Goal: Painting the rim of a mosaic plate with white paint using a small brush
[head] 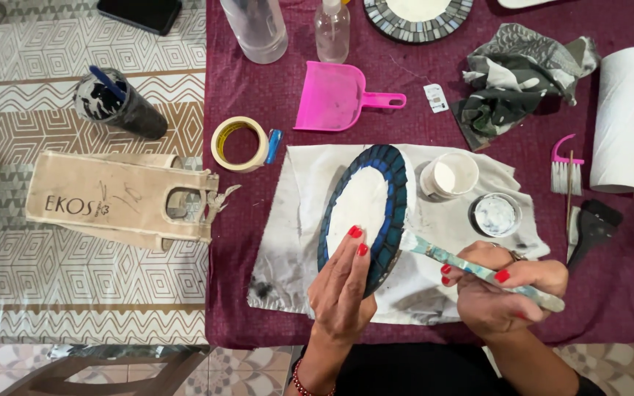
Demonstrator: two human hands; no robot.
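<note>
Left hand (340, 282) is propping up a round mosaic plate (365, 205), tilted on edge, fingers (354, 238) pressed flat against its white middle and dark blue tile rim. Right hand (497, 290) has its fingers closed around a paint-smeared brush (478, 270), and the bristle tip touches the plate's rim just right of the left fingertips. Under both sits a stained white cloth (288, 242) on the maroon-covered desk (273, 95). Just beyond the right fingers there's a small tub of white stuff (494, 215) and a white cup (450, 176). Farther past the plate: a pink dustpan (332, 97), a tape roll (240, 144), and two clear bottles (258, 28) at the far edge.
</note>
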